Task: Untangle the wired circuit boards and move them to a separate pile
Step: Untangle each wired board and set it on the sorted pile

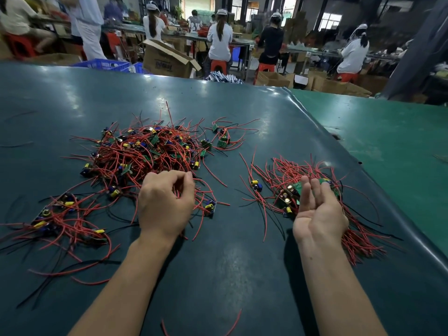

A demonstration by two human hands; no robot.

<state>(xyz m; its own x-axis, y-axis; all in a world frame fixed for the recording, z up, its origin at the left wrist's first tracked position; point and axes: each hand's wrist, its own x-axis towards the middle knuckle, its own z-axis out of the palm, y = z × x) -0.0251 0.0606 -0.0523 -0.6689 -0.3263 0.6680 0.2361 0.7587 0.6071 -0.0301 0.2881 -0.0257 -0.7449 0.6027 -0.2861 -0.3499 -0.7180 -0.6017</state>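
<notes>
Left hand (167,204) is pinching red wires (178,190), seemingly to tease one board from the tangle (145,151) beyond its fingertips; right hand (317,214), fingers straight together, is steadying the sorted pile (303,173).

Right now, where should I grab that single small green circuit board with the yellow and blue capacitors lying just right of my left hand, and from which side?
Probably pinch the small green circuit board by its body, coming straight down from above. It lies apart at the near edge of the big tangled pile, and its red wires trail back under the left hand, so pulling wires would likely drag others.
</notes>
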